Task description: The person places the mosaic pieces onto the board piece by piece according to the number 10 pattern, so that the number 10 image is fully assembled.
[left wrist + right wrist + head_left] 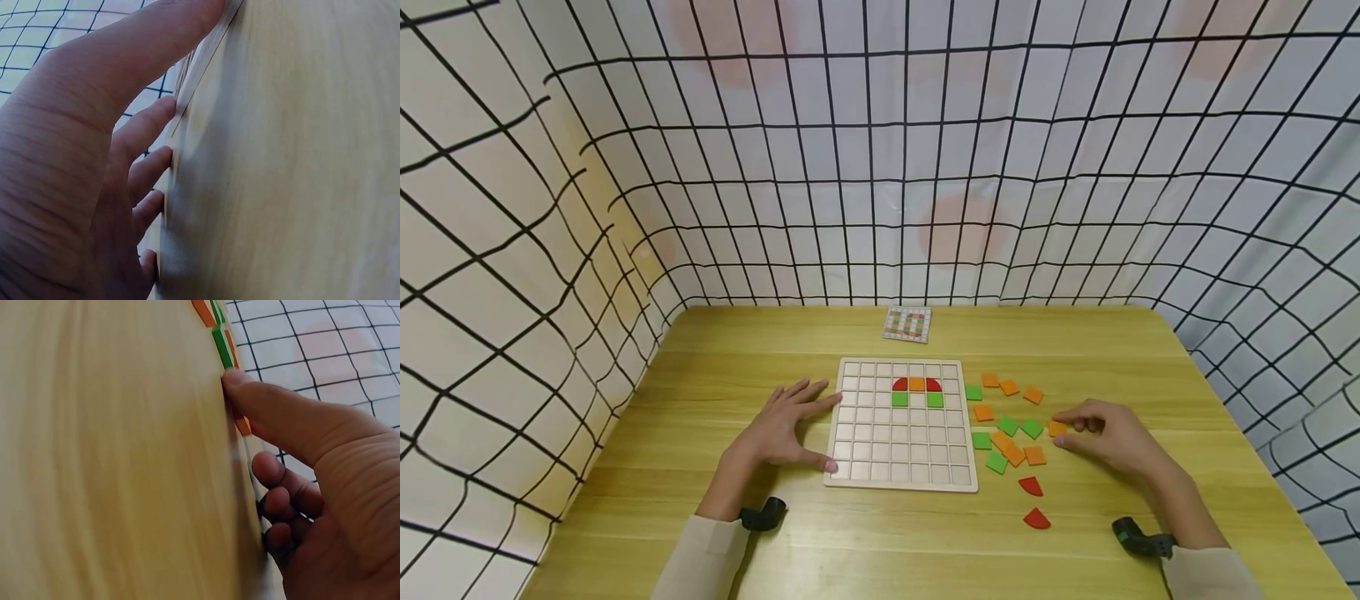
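Observation:
My left hand (786, 425) is spread on the table at the left side of a pale wooden grid board (880, 454), thumb and forefinger touching its edge. In the left wrist view, the thumb (144, 44) reaches the board's rim. My right hand (1108, 433) pinches an orange square tile (1057, 428) between thumb and forefinger, low over the table right of the loose tiles. In the right wrist view, the thumb partly hides the orange tile (242, 425). On the board, an orange tile (917, 384) sits between two red quarter-round tiles (933, 385), above two green tiles (935, 400).
Several loose orange tiles (1034, 456) and green tiles (996, 462) lie right of the board, some overlapping. Nearer the front are two red quarter-round tiles (1037, 519). A pattern card (907, 324) lies behind the board. Black-gridded white curtain (880, 200) surrounds the table's back and sides.

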`<state>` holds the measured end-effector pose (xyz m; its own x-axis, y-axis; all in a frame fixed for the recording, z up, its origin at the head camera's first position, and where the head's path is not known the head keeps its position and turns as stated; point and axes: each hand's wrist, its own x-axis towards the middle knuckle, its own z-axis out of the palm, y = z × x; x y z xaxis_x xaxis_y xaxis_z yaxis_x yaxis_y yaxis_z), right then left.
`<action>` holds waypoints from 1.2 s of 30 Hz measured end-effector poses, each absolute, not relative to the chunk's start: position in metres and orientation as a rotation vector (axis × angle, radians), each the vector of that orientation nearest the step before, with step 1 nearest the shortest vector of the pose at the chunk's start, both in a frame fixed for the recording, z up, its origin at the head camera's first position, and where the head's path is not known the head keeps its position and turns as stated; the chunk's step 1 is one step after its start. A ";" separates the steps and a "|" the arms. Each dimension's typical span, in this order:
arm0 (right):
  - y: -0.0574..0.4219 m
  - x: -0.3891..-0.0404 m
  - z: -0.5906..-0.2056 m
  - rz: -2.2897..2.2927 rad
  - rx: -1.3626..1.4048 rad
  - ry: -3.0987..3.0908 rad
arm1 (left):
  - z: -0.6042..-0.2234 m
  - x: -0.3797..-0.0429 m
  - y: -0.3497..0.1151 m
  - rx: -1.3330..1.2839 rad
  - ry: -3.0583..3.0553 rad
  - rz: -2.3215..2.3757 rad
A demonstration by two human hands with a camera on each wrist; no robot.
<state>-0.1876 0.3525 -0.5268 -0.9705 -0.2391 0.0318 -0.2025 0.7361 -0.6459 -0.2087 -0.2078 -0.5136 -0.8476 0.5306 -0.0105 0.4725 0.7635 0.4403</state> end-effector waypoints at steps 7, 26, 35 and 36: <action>0.355 -0.187 -0.526 -1.119 -0.410 2.871 | -0.516 -0.209 -0.209 0.815 2.832 0.646; 0.334 -0.194 -0.516 -1.042 -0.409 2.944 | -0.516 -0.210 -0.209 0.813 2.832 0.622; 0.302 -0.209 -0.511 -1.033 -0.494 2.961 | -0.517 -0.209 -0.209 0.790 2.822 0.613; 0.298 -0.209 -0.511 -1.035 -0.497 2.956 | -0.516 -0.209 -0.209 0.783 2.817 0.612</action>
